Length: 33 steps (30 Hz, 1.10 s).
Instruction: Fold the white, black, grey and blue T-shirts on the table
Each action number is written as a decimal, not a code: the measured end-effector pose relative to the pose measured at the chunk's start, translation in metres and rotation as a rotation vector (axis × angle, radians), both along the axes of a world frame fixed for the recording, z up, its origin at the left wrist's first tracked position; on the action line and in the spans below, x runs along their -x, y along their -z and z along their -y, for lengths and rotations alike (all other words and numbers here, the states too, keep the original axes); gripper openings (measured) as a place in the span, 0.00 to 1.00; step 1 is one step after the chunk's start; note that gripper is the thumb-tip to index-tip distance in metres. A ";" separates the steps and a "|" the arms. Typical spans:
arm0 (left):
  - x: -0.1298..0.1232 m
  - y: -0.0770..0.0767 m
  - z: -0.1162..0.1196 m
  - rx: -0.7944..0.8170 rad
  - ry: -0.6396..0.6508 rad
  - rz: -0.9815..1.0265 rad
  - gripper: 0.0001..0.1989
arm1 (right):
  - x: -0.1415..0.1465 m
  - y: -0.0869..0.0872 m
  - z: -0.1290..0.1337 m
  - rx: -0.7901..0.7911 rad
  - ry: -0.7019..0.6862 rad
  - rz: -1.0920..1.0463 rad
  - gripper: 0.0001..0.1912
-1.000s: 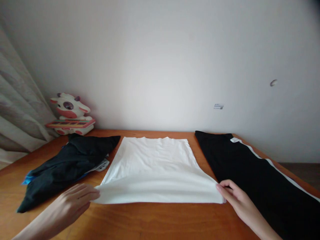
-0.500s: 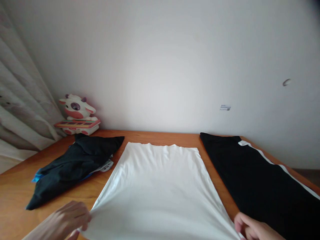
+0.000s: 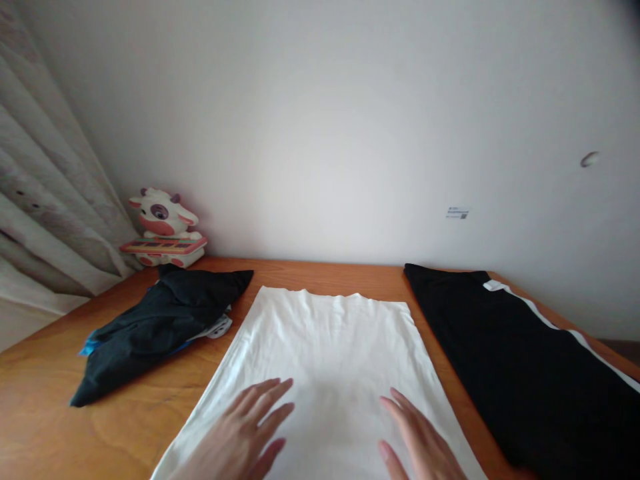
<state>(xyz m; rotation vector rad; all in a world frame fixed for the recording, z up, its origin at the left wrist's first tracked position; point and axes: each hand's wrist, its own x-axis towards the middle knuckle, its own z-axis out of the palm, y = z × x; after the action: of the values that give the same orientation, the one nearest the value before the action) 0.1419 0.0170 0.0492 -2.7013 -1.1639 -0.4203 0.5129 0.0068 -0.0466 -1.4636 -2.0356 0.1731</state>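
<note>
A white garment [image 3: 330, 347] lies spread flat on the wooden table [image 3: 40, 393], its far edge slightly wavy and its near end out of view. Over its left half is my left hand [image 3: 245, 427], open with the fingers apart. My right hand [image 3: 420, 433] is over the right half, also open, fingers stretched toward the middle. Neither hand grips the cloth; whether they touch it I cannot tell. Black folded clothing [image 3: 515, 353] with a white side stripe lies to the right. On the left is a crumpled black garment [image 3: 160, 320] with bits of blue and white cloth under it.
A toy cow with a keyboard [image 3: 165, 230] stands at the back left corner, beside a pale curtain [image 3: 55, 200]. Behind the table rises a white wall [image 3: 320, 133] bearing a small printed label [image 3: 457, 213].
Both hands have let go of the white garment's near side edges and moved inward over it, fingers now spread. The view has shifted slightly.
</note>
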 end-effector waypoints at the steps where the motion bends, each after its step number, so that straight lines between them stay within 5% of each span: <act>1: -0.015 0.005 -0.003 -0.015 0.025 -0.042 0.24 | 0.018 0.006 -0.004 -0.101 -0.016 0.080 0.29; 5: -0.037 0.028 0.000 -0.101 0.094 -0.117 0.32 | 0.045 0.019 -0.010 -0.337 0.071 0.317 0.37; 16: -0.037 0.046 0.007 -0.217 -0.034 -0.092 0.39 | -0.002 0.009 -0.024 -0.139 0.113 0.453 0.38; 21: -0.006 0.040 0.015 -0.220 -0.152 -0.101 0.40 | -0.014 0.017 -0.017 -0.145 0.122 0.485 0.36; 25: 0.030 0.051 0.021 -0.228 -0.258 -0.146 0.39 | -0.014 0.019 -0.018 -0.143 0.157 0.437 0.29; 29: 0.020 0.055 0.003 -0.162 -0.329 -0.095 0.33 | 0.020 -0.009 -0.040 -0.123 0.204 0.278 0.27; 33: -0.049 0.031 -0.049 0.181 -0.321 -0.092 0.27 | 0.083 -0.054 -0.088 -0.072 -0.011 0.023 0.18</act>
<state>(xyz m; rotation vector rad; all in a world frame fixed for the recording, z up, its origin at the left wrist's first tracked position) 0.1914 0.0658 0.0180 -2.5739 -1.6421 -0.1484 0.4295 0.0952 0.0074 -1.4165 -2.0474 0.0875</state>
